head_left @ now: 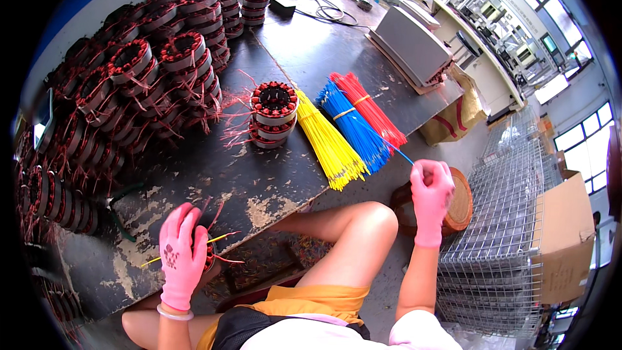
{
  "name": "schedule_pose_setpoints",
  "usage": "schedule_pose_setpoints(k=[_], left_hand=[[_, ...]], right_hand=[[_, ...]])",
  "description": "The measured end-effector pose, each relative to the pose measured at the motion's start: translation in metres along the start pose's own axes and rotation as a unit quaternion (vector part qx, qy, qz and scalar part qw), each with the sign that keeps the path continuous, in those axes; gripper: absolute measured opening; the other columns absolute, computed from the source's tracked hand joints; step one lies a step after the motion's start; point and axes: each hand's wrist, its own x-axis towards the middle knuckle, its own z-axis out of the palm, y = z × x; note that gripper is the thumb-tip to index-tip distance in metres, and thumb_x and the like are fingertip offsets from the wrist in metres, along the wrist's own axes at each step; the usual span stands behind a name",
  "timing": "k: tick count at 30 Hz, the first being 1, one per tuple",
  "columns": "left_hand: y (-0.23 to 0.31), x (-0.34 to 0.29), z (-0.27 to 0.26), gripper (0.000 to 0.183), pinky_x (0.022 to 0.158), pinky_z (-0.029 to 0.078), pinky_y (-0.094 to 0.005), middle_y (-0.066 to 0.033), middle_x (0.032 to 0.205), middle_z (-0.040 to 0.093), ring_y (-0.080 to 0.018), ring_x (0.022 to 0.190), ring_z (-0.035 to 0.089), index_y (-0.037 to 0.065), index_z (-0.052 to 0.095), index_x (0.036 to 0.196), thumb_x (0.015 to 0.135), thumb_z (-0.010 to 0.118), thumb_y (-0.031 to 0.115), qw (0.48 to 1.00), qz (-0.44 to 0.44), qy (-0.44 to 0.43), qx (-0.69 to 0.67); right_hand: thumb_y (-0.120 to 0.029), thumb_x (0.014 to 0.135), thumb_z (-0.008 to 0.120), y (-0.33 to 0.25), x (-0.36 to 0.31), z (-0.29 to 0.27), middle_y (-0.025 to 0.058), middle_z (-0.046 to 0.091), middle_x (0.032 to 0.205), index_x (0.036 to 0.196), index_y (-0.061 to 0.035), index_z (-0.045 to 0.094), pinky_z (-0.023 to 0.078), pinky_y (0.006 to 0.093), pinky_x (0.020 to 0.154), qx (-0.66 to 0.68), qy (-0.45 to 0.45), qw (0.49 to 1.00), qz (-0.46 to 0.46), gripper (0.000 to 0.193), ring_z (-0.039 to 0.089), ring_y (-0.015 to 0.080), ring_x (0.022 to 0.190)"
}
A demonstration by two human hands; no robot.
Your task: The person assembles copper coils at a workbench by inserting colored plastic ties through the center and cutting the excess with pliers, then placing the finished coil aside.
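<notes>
**Wound rings at the left, coloured wires at the near edge, both hands occupied**

Along the left side of the tabletop (pixel 210 172), a large pile of wound rings (pixel 184 52) is heaped in columns, an arrangement by which space is probably saved. A dark green-handled tool (pixel 123 225) is laid in front of it, toward the near left corner.

At the near edge, the left hand (pixel 180 246) is curled partly closed, with a wound ring (pixel 210 258) held beneath the fingers and thumb; much of the ring is hidden by the glove. A yellow wire (pixel 219 238) is passed under the same hand, its ends left out on both sides, perhaps so that ring and wire can be steadied together.

Farther in from that edge, a short stack of rings (pixel 275 133) is stood upright, apart from the pile. Just right of it, a yellow bundle (pixel 329 144), a blue bundle (pixel 353 128) and a red bundle (pixel 370 111) are laid side by side, their near ends reaching past the near edge, where single strands can presumably be grasped easily. Bands are seen around the blue and red ones.

Beyond the edge, a blue wire (pixel 403 154) is pinched by its end in the nearly closed fingertips of the right hand (pixel 433 188).
</notes>
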Motion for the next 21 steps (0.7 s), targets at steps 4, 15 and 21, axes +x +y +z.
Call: schedule_pose_setpoints(k=[4, 15, 21], left_hand=[[0.045, 0.013, -0.031, 0.031, 0.105, 0.044, -0.0557, -0.0093, 0.126, 0.065, -0.0376, 0.121, 0.059, 0.009, 0.067, 0.120, 0.090, 0.070, 0.017, 0.973, 0.137, 0.157, 0.099], [0.030, 0.004, -0.054, 0.033, 0.070, 0.055, -0.0368, -0.0057, 0.093, 0.063, -0.0259, 0.090, 0.067, 0.009, 0.074, 0.109, 0.078, 0.083, 0.007, 0.989, 0.067, 0.119, 0.064], [0.009, -0.010, 0.000, 0.037, 0.078, 0.055, -0.0386, -0.0145, 0.113, 0.056, -0.0311, 0.094, 0.064, 0.006, 0.069, 0.122, 0.086, 0.072, -0.003, 0.992, -0.081, 0.075, -0.063]], right_hand=[[0.002, 0.078, 0.076, -0.086, -0.051, 0.007, 0.0043, 0.067, 0.081, 0.088, -0.0068, 0.074, 0.051, 0.0304, 0.061, 0.157, -0.061, 0.977, -0.127, 0.014, 0.063, 0.0164, 0.067], [-0.015, 0.095, 0.066, -0.137, -0.110, 0.150, 0.0078, 0.070, 0.086, 0.111, -0.0035, 0.076, 0.049, 0.0257, 0.067, 0.227, -0.486, 0.829, -0.160, 0.022, 0.063, 0.0121, 0.074], [-0.026, 0.095, 0.068, -0.153, -0.125, 0.190, 0.0074, 0.069, 0.079, 0.104, -0.0006, 0.074, 0.051, 0.0299, 0.066, 0.286, -0.663, 0.691, 0.028, 0.027, 0.062, 0.0121, 0.070]])
